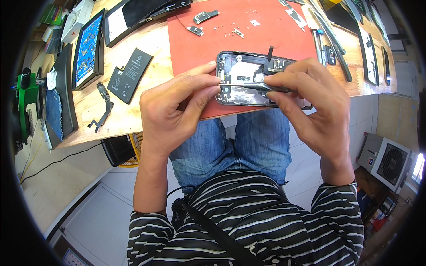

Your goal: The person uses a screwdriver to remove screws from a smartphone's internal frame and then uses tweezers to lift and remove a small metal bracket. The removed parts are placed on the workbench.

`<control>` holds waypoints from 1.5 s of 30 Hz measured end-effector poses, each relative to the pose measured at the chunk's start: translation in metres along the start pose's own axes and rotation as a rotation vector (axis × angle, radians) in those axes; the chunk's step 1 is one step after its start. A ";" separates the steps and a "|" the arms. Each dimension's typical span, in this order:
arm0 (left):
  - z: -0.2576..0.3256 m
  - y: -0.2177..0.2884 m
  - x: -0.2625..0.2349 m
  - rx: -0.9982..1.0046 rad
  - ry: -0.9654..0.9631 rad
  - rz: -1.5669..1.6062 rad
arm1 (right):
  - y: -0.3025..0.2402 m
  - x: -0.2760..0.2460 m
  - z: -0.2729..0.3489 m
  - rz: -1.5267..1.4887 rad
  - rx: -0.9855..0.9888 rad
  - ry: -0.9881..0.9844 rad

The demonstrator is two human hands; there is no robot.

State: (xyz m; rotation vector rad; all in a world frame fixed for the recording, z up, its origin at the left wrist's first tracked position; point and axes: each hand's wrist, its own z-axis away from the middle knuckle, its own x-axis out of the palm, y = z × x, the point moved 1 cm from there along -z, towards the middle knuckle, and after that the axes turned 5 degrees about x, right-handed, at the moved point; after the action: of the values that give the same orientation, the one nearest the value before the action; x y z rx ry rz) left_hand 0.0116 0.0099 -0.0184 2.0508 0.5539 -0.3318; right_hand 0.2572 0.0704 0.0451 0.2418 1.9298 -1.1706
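An opened smartphone housing (243, 97) lies near the front edge of a red mat, its inside facing up. My left hand (171, 102) is closed at the housing's left end, thumb and fingertips gripping its edge. A small screwdriver (256, 86) is pinched between the thumb and fingers of my right hand (315, 95). It lies nearly level over the housing, with its thin shaft pointing left and its tip by my left fingertips. What the tip touches is too small to tell. A dark flex strip (270, 53) sticks up from the housing's far edge.
On the red mat (191, 48) lie small phone parts (206, 17) and tiny screws. A black battery (132, 75) and a flex cable part (103, 106) rest on the wooden table to the left, near a blue parts tray (88, 51). Tweezers (339, 57) lie at the right.
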 end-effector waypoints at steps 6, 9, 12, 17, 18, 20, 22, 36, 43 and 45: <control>0.003 0.000 -0.001 -0.081 0.009 0.016 | 0.004 0.003 -0.003 -0.050 0.028 -0.014; 0.004 0.001 -0.001 -0.105 0.006 0.031 | 0.002 -0.001 -0.002 -0.004 0.085 -0.066; 0.003 0.001 -0.001 -0.095 0.006 0.044 | 0.002 -0.002 -0.002 -0.003 0.107 -0.090; 0.000 0.005 -0.002 -0.092 -0.027 0.019 | 0.004 0.000 -0.002 0.015 0.108 -0.102; 0.002 0.009 -0.004 -0.158 -0.058 0.027 | 0.005 0.000 -0.002 0.003 0.124 -0.100; 0.001 0.012 -0.005 -0.179 -0.071 0.022 | 0.005 0.000 -0.001 0.006 0.145 -0.101; 0.000 0.012 -0.004 -0.181 -0.066 0.031 | 0.007 0.000 -0.001 0.012 0.137 -0.104; 0.001 0.005 -0.001 -0.100 -0.016 0.039 | 0.012 0.003 -0.002 0.000 0.116 -0.129; 0.002 0.003 -0.001 -0.115 -0.004 0.033 | 0.019 0.010 -0.002 -0.044 0.038 -0.080; 0.003 0.002 0.001 -0.111 0.013 0.034 | 0.020 0.010 0.000 -0.106 0.056 -0.052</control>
State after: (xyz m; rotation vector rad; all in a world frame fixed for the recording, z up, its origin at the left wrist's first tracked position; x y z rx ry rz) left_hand 0.0134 0.0066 -0.0194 1.9545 0.5331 -0.2614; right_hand 0.2619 0.0794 0.0249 0.1393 1.8849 -1.2893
